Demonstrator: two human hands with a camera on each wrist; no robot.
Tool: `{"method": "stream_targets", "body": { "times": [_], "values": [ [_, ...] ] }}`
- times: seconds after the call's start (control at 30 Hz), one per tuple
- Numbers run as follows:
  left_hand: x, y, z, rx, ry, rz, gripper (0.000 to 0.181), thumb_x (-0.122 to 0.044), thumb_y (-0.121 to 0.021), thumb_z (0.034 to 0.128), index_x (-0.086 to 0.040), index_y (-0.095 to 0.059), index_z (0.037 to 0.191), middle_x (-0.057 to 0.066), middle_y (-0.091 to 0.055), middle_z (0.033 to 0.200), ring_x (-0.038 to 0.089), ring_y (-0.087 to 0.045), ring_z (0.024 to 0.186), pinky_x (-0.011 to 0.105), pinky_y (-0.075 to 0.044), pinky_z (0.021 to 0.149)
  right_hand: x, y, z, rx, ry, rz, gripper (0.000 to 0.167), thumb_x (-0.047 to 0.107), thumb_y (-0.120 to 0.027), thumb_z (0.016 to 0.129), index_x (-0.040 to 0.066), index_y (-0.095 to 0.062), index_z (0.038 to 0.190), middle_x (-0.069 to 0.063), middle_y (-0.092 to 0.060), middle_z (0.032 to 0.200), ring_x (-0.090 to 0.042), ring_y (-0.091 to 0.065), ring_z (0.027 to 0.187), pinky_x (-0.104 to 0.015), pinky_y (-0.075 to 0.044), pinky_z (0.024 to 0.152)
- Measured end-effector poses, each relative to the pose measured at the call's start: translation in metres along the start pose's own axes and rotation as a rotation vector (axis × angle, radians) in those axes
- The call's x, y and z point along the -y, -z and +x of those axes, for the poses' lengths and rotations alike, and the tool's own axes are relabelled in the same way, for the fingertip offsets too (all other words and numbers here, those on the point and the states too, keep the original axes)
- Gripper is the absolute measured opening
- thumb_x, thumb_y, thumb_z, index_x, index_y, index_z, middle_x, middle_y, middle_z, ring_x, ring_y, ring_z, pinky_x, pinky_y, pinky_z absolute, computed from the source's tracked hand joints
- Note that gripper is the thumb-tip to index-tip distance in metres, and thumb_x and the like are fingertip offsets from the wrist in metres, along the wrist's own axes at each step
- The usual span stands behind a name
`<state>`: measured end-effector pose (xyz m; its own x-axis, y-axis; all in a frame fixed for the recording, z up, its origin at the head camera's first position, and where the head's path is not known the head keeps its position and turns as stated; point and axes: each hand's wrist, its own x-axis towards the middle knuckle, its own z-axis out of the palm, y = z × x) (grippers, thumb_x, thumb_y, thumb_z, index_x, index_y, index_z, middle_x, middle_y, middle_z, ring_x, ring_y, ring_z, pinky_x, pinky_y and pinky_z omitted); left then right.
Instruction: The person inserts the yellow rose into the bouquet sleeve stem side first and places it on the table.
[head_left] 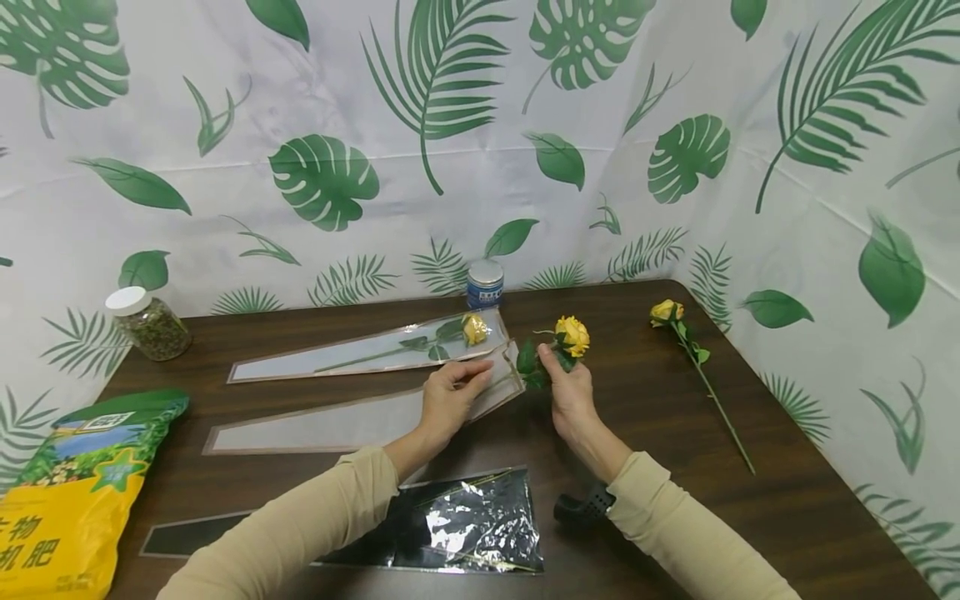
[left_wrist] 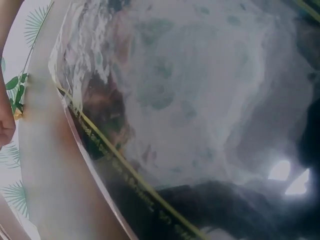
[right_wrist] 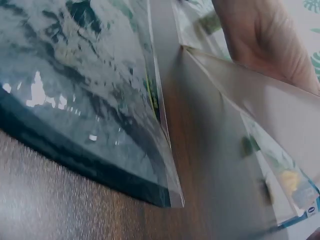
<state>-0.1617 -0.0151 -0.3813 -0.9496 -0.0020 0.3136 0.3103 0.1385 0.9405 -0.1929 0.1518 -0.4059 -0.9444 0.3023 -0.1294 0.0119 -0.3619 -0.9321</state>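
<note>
In the head view my left hand (head_left: 450,402) pinches the wide end of a translucent sleeve (head_left: 322,423), whose edge is lifted off the table. My right hand (head_left: 576,404) grips a yellow rose (head_left: 572,336) just below its bloom, thumb on the stem; its leaves (head_left: 527,357) are beside the sleeve's mouth, and most of the stem is hidden. Behind lies a second sleeve (head_left: 281,367) with a yellow rose (head_left: 474,329) inside. The right wrist view shows the left hand (right_wrist: 265,37) at the raised sleeve film (right_wrist: 270,100).
A black glossy sleeve (head_left: 480,521) lies at the front, partly under the left forearm. Another yellow rose (head_left: 666,312) lies right. A lidded jar (head_left: 156,329) and yellow-green bag (head_left: 75,500) are left, a blue tin (head_left: 485,286) at the back, a black strap-like object (head_left: 581,507) by the right cuff.
</note>
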Motion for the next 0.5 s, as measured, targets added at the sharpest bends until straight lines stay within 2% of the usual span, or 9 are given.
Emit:
{"method": "stream_targets", "body": {
  "times": [0.17,0.27,0.4,0.5],
  "values": [
    [-0.0009,-0.0015,0.0004,-0.008,-0.026,0.016,0.014,0.005,-0.068,0.0802,0.01,-0.069,0.094,0.023,-0.069,0.093,0.017,-0.061,0.077,0.013,-0.045,0.066,-0.0011,0.0021,0.0022,0.036,-0.03,-0.008,0.006,0.012,-0.063,0.09,0.012,-0.059,0.085,0.012,-0.065,0.073,-0.001,-0.06,0.075,-0.018,-0.046,0.078],
    [-0.0032,-0.0028,0.0015,-0.015,-0.045,0.025,0.014,0.005,-0.068,0.08,0.01,-0.07,0.093,0.023,-0.069,0.093,0.017,-0.06,0.076,0.014,-0.045,0.066,-0.0013,0.0013,0.0035,0.025,-0.016,-0.042,0.005,0.012,-0.063,0.09,0.01,-0.059,0.091,0.014,-0.064,0.074,-0.001,-0.059,0.078,-0.019,-0.043,0.084],
    [-0.0071,-0.0046,0.0041,-0.025,-0.058,0.024,0.014,0.005,-0.067,0.0801,0.01,-0.07,0.093,0.023,-0.069,0.091,0.02,-0.06,0.074,0.014,-0.044,0.065,-0.0023,-0.0019,0.0041,0.031,-0.019,-0.088,0.021,0.011,-0.064,0.089,0.003,-0.055,0.105,0.015,-0.061,0.078,-0.001,-0.055,0.085,-0.023,-0.038,0.093],
    [-0.0094,-0.0052,0.0055,-0.032,-0.056,0.02,0.014,0.006,-0.067,0.0802,0.01,-0.069,0.093,0.024,-0.068,0.09,0.022,-0.059,0.073,0.013,-0.043,0.064,-0.002,-0.0013,0.0048,0.032,-0.037,-0.088,0.027,0.011,-0.064,0.088,-0.001,-0.053,0.11,0.014,-0.061,0.08,-0.002,-0.054,0.088,-0.026,-0.037,0.096]
  ]
}}
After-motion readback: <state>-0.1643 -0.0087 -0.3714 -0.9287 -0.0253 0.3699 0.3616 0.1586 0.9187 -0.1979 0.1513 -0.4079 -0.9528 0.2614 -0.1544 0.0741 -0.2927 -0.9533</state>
